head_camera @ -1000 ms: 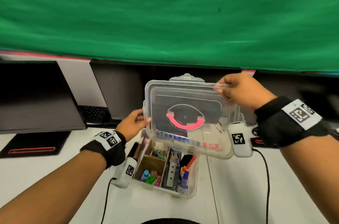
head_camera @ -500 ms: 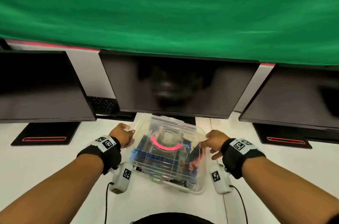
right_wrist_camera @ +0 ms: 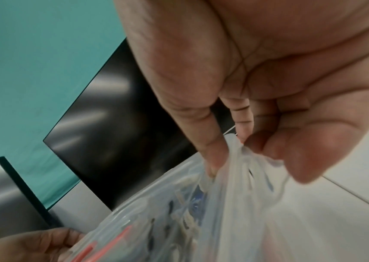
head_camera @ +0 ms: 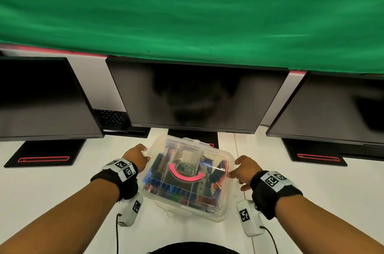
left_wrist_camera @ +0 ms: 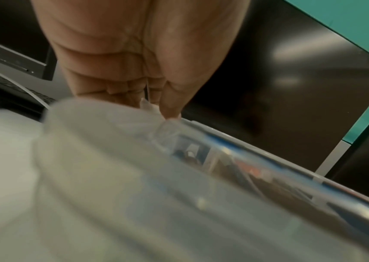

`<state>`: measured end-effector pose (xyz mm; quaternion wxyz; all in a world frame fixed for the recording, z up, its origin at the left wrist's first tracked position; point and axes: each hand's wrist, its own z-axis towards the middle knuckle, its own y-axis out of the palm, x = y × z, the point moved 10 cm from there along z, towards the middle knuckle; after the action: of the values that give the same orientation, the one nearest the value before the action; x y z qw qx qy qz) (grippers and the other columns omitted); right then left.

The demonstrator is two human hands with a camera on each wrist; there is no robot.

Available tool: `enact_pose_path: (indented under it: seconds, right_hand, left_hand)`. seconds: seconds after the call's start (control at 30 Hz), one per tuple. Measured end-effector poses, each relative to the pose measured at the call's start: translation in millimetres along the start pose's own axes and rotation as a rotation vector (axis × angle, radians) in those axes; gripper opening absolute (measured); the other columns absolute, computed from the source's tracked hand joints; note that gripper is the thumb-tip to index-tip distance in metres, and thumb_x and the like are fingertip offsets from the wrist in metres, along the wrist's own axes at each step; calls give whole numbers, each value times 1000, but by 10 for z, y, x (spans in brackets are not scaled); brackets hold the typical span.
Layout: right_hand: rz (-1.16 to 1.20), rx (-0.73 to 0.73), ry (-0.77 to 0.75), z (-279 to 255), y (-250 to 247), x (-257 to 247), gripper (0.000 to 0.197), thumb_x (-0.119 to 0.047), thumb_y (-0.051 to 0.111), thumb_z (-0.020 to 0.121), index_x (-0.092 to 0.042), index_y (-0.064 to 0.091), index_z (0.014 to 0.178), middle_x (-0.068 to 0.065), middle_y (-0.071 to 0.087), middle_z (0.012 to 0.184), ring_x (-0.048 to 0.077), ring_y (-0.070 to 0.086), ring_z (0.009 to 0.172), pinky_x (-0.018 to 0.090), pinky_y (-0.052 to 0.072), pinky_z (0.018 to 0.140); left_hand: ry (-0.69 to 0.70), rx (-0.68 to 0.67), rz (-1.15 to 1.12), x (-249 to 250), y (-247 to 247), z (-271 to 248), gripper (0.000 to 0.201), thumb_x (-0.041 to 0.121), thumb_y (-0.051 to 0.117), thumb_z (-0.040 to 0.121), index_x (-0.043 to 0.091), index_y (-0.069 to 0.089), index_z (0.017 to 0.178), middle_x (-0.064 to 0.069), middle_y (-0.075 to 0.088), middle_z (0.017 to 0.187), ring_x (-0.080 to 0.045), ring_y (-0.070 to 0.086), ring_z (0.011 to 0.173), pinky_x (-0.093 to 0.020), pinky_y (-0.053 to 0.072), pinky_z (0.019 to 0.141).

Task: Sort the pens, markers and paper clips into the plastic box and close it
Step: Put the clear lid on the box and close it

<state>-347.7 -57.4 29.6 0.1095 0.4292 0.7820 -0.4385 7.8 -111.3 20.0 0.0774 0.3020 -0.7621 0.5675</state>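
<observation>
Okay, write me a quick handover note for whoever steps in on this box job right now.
Left hand: fingers on the left edge of the lid; the wrist view shows fingertips at the rim.
Right hand: thumb and fingers pinch the tab on the lid's right edge.
Plastic box: on the white desk in front of the middle monitor, with pens, markers and paper clips visible inside through the clear plastic.
Done: sorting; lid lies on the box.
Left: whether the side latches have snapped cannot be told, so press both down and check.
</observation>
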Motion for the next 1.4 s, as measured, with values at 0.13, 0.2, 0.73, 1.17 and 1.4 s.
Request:
enact_pose_path:
  seconds: [0.13, 0.2, 0.73, 1.17, 1.4]
  right_hand:
    - [-18, 17, -16, 11, -8, -8, 50, -12, 69, 80, -11, 45, 124, 12, 56, 113, 30, 59, 99, 37, 57, 71]
    - [-44, 40, -20, 12, -18, -12, 46, -13, 68, 82, -9, 46, 123, 12, 55, 112, 31, 60, 100, 39, 58, 75]
    - [-329, 105, -55, 94, -11, -255, 26, -27, 65, 86, -3, 57, 92, 16, 68, 97, 31, 68, 94, 37, 57, 84]
    - [-335, -33, -99, 229, 181, -256, 22, -15, 67, 83, -1, 63, 98, 12, 73, 86, 24, 71, 75, 34, 59, 78]
    - [-660, 124, -377, 222, 191, -974, 61, -28, 70, 79, -8, 44, 130, 13, 47, 130, 29, 52, 116, 35, 47, 97]
  left_hand:
    - [-18, -9, 7, -3, -3, -38, 38, 22, 58, 90, 13, 47, 125, -14, 61, 121, -31, 59, 110, -33, 46, 92]
    - [-25, -20, 5, -14, 20, -46, 39, 23, 56, 91, 12, 45, 126, -14, 63, 118, -30, 60, 107, -33, 47, 91]
    - [6, 88, 367, 78, -89, -167, 42, 29, 59, 90, 8, 48, 125, -13, 54, 127, -27, 54, 117, -32, 45, 96]
    - [-40, 39, 239, -38, -93, -121, 40, 16, 54, 90, 8, 48, 129, -12, 57, 128, -28, 55, 117, -32, 46, 94]
    - [528, -5, 296, 615, 165, -615, 67, 42, 55, 87, 23, 27, 145, -6, 28, 149, -24, 31, 138, -36, 30, 115]
